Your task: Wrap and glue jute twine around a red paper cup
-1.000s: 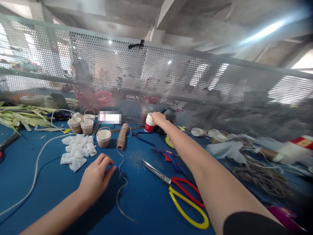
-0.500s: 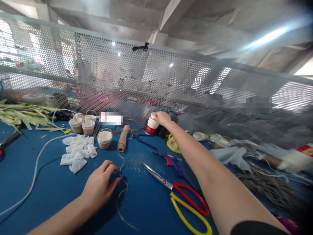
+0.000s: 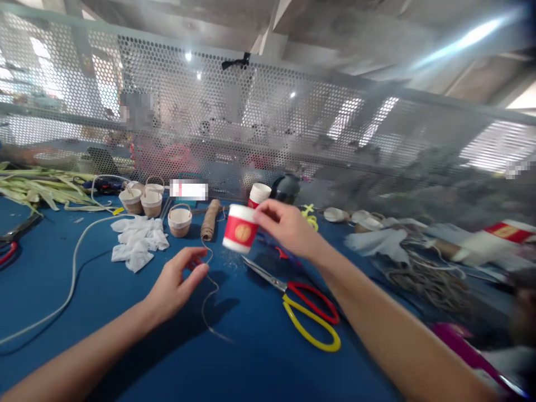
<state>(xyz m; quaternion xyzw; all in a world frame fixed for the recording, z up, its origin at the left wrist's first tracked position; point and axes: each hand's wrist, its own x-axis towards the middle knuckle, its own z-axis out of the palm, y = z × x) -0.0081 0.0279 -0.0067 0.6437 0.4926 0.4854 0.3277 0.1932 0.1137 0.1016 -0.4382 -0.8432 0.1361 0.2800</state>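
Note:
My right hand point(image 3: 288, 223) pinches a red and white paper cup point(image 3: 240, 229) by its right side, upright and slightly tilted above the blue table. Behind it stands a stack of paper cups point(image 3: 260, 192). My left hand point(image 3: 180, 279) hovers over the table with fingers curled and apart, holding nothing. Close by it, a thin string point(image 3: 205, 304) trails from a roll of twine point(image 3: 210, 220). Large scissors point(image 3: 288, 290) with one red and one yellow handle lie below the cup. A blue glue gun point(image 3: 288, 254) is partly hidden behind my right hand.
Small lined baskets point(image 3: 180, 221) stand at the back left beside crumpled white cloth point(image 3: 140, 237). A white cable point(image 3: 75, 268) crosses the left side. Husks point(image 3: 37, 190) lie far left; bundled cord point(image 3: 427, 287) lies right. A perforated metal screen point(image 3: 234, 128) closes the back.
My right hand has drawn one paper cup off the stack and brought it toward me and left. My left hand has shifted slightly, its fingers a little more open. The view has tilted slightly.

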